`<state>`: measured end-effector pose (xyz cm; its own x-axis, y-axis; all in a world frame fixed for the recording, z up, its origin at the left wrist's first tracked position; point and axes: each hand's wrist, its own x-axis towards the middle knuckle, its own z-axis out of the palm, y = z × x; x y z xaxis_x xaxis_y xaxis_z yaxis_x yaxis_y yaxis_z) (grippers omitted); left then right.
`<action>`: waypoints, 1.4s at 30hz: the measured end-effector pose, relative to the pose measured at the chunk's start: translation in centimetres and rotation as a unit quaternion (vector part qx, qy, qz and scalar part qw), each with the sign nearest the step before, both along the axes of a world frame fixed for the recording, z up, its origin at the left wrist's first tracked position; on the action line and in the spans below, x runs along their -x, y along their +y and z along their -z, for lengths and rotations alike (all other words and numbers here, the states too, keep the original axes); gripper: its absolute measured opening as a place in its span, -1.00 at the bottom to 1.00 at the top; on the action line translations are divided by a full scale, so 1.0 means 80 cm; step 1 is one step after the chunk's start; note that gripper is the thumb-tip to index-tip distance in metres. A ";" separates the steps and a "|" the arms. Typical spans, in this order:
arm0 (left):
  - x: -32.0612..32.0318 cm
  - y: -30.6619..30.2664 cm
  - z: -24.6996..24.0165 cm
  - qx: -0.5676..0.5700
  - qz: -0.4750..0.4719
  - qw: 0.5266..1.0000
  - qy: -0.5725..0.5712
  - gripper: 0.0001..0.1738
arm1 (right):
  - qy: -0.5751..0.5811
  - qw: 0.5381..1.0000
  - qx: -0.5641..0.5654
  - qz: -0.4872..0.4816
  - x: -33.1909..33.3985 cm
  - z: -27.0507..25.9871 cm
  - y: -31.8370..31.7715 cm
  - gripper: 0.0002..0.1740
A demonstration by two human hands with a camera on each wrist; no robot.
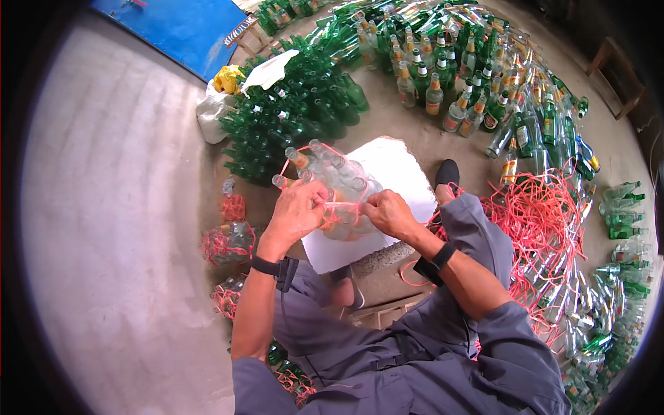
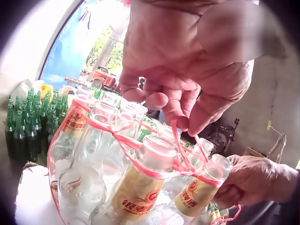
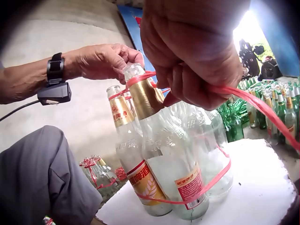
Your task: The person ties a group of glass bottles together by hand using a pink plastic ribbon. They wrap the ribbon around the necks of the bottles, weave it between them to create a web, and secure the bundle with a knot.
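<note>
A bundle of clear glass beer bottles [image 1: 325, 169] stands upright on a white foam block [image 1: 408, 169]. Pink plastic twine [image 2: 112, 131] runs round the bottle necks, and another loop circles the bodies lower down. Over the necks, my left hand [image 1: 297, 211] pinches a strand of the twine between thumb and fingertips, as the left wrist view shows. At the bundle's near right side, my right hand [image 1: 394, 214] has its fingers curled round the twine, and a length [image 3: 258, 105] trails from the fist. Gold labels [image 2: 138, 194] wrap the necks.
Green bottles [image 1: 297, 111] stand packed beyond the block, with many more bottles [image 1: 449, 90] at the far right. Loose pink twine [image 1: 539, 228] lies heaped to my right. Tied bottle bundles [image 1: 228, 242] sit by my left side. A shoe [image 1: 447, 173] is beside the block.
</note>
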<state>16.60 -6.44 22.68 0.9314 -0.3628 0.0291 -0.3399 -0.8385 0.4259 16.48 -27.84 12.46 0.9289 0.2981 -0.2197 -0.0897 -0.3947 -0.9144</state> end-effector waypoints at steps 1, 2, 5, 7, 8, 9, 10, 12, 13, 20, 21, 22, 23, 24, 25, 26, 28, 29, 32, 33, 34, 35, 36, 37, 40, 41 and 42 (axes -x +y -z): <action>-0.001 0.002 0.002 0.000 -0.001 1.000 -0.001 -0.79 | -0.020 1.000 0.006 0.002 0.002 0.000 0.000 -0.63; -0.002 0.002 0.002 0.005 -0.017 1.000 0.008 -0.80 | -0.040 0.999 0.012 0.004 0.002 0.000 0.000 -0.63; -0.008 0.007 0.005 0.003 -0.025 1.000 0.000 -0.82 | -0.033 0.999 0.006 -0.002 0.003 -0.003 0.000 -0.64; -0.010 0.009 0.011 -0.004 -0.018 1.000 -0.016 -0.83 | -0.029 0.999 0.013 -0.008 0.003 -0.008 0.000 -0.64; -0.010 0.009 0.013 0.033 -0.032 0.999 0.006 -0.83 | -0.026 0.999 0.019 -0.013 0.003 -0.010 0.000 -0.64; -0.011 0.010 0.015 0.070 -0.045 0.996 0.027 -0.83 | -0.025 0.999 0.020 -0.014 0.003 -0.010 0.001 -0.64; -0.011 0.011 0.015 0.070 -0.046 0.996 0.028 -0.83 | -0.029 0.999 0.022 -0.015 0.003 -0.010 0.002 -0.65; -0.010 0.012 0.014 0.085 -0.069 0.993 0.040 -0.84 | -0.031 0.999 0.026 -0.016 0.004 -0.011 0.002 -0.66; -0.011 0.013 0.015 0.085 -0.070 0.993 0.041 -0.84 | -0.048 0.998 0.038 -0.020 0.004 -0.013 0.002 -0.66; -0.022 0.020 0.027 0.123 -0.045 0.991 0.035 -0.88 | -0.090 0.994 0.053 -0.026 0.006 -0.016 0.003 -0.67; -0.024 0.020 0.027 0.120 -0.042 0.992 0.022 -0.88 | -0.089 0.994 0.053 -0.026 0.006 -0.016 0.003 -0.67; -0.025 0.019 0.028 0.121 -0.042 0.992 0.022 -0.88 | -0.092 0.995 0.043 -0.024 0.007 -0.016 0.003 -0.67; -0.027 0.018 0.029 0.128 -0.071 0.989 0.036 -0.88 | -0.094 0.995 0.033 -0.022 0.007 -0.016 0.004 -0.68; -0.028 0.016 0.030 0.136 -0.099 0.984 0.050 -0.86 | -0.094 0.995 0.034 -0.022 0.008 -0.014 0.005 -0.68; -0.030 0.015 0.031 0.136 -0.100 0.984 0.051 -0.86 | -0.098 0.995 0.028 -0.016 0.009 -0.012 0.006 -0.68; -0.032 0.012 0.028 0.144 -0.132 0.978 0.078 -0.84 | -0.102 0.994 0.023 -0.009 0.010 -0.012 0.006 -0.68; -0.036 0.007 0.031 0.152 -0.163 0.969 0.106 -0.81 | -0.083 0.996 0.016 0.004 0.010 -0.016 0.004 -0.67; -0.039 0.007 0.039 0.131 -0.150 0.978 0.057 -0.84 | -0.064 0.998 0.008 0.018 0.011 -0.017 0.004 -0.67; -0.043 0.013 0.058 0.063 -0.096 0.992 -0.047 -0.83 | -0.041 0.998 -0.023 0.044 0.011 -0.010 0.003 -0.68; -0.044 0.015 0.062 0.016 -0.055 0.993 -0.099 -0.79 | -0.041 0.998 -0.023 0.044 0.010 -0.008 0.001 -0.68; -0.044 0.018 0.065 0.017 -0.056 0.993 -0.100 -0.79 | -0.005 0.998 -0.044 0.053 0.010 -0.007 -0.001 -0.68; -0.044 0.018 0.064 0.036 -0.070 0.996 -0.043 -0.79 | 0.030 0.995 -0.066 0.062 0.010 -0.006 -0.004 -0.69; -0.043 0.019 0.062 0.055 -0.084 0.995 0.013 -0.79 | 0.029 0.996 -0.065 0.061 0.010 0.000 -0.005 -0.69; -0.042 0.019 0.060 0.056 -0.085 0.995 0.011 -0.79 | 0.031 0.993 -0.089 0.075 0.009 0.010 -0.005 -0.69; -0.039 0.027 0.058 0.106 -0.078 0.990 0.047 -0.75 | 0.062 0.987 -0.116 0.093 0.005 0.008 -0.019 -0.69; -0.036 0.030 0.054 0.125 -0.074 0.987 0.066 -0.72 | 0.094 0.984 -0.117 0.097 0.004 0.004 -0.023 -0.70; -0.034 0.030 0.050 0.144 -0.069 0.984 0.083 -0.66 | 0.092 0.984 -0.118 0.097 0.006 0.001 -0.024 -0.70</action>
